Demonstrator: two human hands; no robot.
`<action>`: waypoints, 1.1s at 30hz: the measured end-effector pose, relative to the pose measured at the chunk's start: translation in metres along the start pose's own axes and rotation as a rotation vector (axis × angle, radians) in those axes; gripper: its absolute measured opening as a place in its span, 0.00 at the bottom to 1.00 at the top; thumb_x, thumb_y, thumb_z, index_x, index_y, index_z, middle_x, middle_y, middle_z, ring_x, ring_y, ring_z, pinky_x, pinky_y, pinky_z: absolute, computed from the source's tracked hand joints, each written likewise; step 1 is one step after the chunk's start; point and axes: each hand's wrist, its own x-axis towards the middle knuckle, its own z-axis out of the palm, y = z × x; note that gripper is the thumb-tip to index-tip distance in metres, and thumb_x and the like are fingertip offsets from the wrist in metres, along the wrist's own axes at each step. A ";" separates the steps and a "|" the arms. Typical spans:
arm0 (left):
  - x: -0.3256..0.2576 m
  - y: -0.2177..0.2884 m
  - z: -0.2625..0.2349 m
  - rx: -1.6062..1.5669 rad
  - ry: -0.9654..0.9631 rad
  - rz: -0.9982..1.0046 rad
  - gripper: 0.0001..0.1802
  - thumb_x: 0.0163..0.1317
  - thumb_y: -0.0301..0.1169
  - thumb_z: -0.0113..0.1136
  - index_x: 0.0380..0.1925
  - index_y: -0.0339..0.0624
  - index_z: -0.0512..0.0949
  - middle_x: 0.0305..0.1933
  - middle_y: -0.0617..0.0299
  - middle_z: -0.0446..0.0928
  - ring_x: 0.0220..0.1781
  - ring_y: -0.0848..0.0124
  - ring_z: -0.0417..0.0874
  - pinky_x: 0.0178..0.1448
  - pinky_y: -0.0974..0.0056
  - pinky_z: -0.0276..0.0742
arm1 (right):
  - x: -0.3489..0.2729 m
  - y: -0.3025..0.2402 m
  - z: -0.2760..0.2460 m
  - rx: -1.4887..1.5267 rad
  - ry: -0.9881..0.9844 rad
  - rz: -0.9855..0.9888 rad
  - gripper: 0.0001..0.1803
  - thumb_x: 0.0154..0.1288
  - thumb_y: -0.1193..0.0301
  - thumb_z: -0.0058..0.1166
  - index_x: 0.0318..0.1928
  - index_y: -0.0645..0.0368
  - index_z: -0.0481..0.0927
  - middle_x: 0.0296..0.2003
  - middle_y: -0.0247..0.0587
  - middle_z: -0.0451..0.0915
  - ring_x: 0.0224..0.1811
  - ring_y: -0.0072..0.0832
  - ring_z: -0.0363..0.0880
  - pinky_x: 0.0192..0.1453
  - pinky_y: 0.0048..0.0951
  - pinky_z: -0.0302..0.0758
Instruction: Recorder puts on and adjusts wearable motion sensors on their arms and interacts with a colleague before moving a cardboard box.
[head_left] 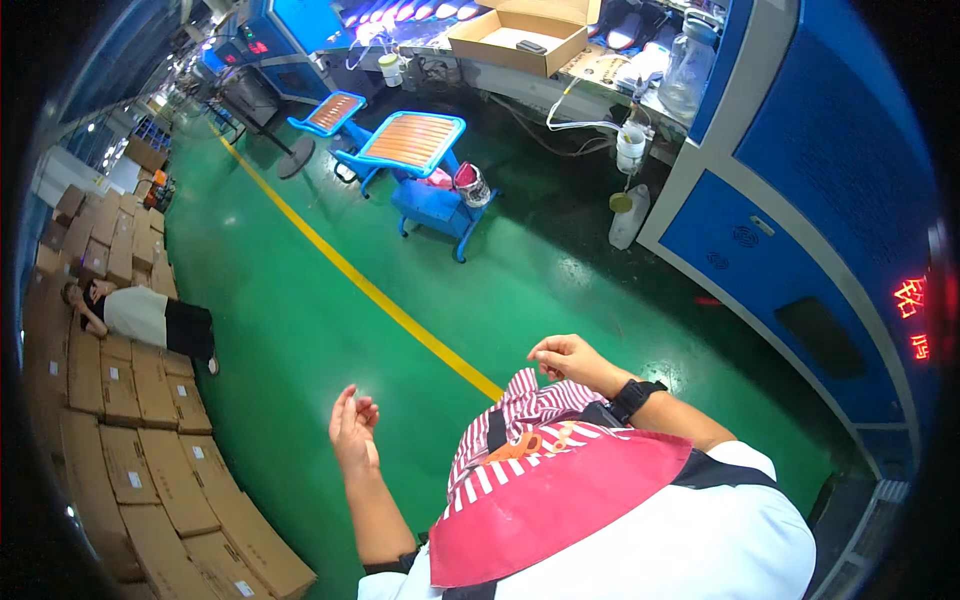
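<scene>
My left hand [354, 428] is raised over the green floor, its fingers partly bent and apart. I see nothing held in it. Near the front of my striped red-and-white apron [570, 500] is my right hand [572, 362], its fingers curled in together with nothing visible between them. A black watch or band [634, 400] wraps the right wrist. Neither hand touches any object around.
A yellow line [360, 285] crosses the green floor [270, 330]. Stacked cardboard boxes [125, 470] line the left, where a person [140, 312] leans. Blue seats with slatted tops [415, 140] stand ahead. An open carton [525, 40] sits on a workbench; a blue machine [760, 250] stands at right.
</scene>
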 end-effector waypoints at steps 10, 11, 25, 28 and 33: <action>0.242 0.049 0.209 0.059 -0.330 0.107 0.13 0.61 0.30 0.47 0.44 0.38 0.69 0.31 0.62 0.74 0.32 0.76 0.74 0.40 0.72 0.71 | 0.155 -0.073 -0.112 0.059 0.220 -0.112 0.10 0.62 0.68 0.45 0.36 0.62 0.76 0.22 0.29 0.73 0.22 0.13 0.70 0.25 0.14 0.67; 0.262 0.053 0.230 0.050 -0.353 0.116 0.13 0.61 0.31 0.47 0.45 0.39 0.69 0.31 0.62 0.74 0.32 0.76 0.74 0.40 0.72 0.71 | 0.172 -0.087 -0.126 0.052 0.226 -0.132 0.10 0.62 0.68 0.45 0.36 0.62 0.76 0.22 0.29 0.73 0.22 0.13 0.70 0.26 0.13 0.66; 0.457 0.064 0.441 0.164 -0.299 -0.001 0.17 0.60 0.32 0.49 0.48 0.40 0.68 0.35 0.65 0.72 0.34 0.78 0.72 0.36 0.75 0.66 | 0.311 -0.241 -0.279 0.179 0.377 -0.205 0.09 0.62 0.70 0.45 0.37 0.63 0.75 0.23 0.31 0.74 0.23 0.13 0.68 0.28 0.13 0.65; 0.505 0.066 0.502 0.258 -0.362 0.093 0.16 0.59 0.32 0.49 0.48 0.40 0.69 0.34 0.67 0.71 0.34 0.81 0.71 0.35 0.76 0.64 | 0.317 -0.254 -0.308 0.285 0.525 -0.258 0.09 0.61 0.70 0.46 0.37 0.61 0.76 0.23 0.30 0.74 0.23 0.13 0.70 0.28 0.13 0.66; 0.658 0.076 0.596 0.394 -0.442 0.437 0.14 0.56 0.26 0.51 0.44 0.37 0.72 0.35 0.68 0.71 0.36 0.81 0.69 0.41 0.75 0.65 | 0.330 -0.288 -0.350 0.316 0.772 -0.354 0.09 0.62 0.71 0.45 0.38 0.62 0.75 0.24 0.33 0.74 0.23 0.15 0.70 0.27 0.14 0.67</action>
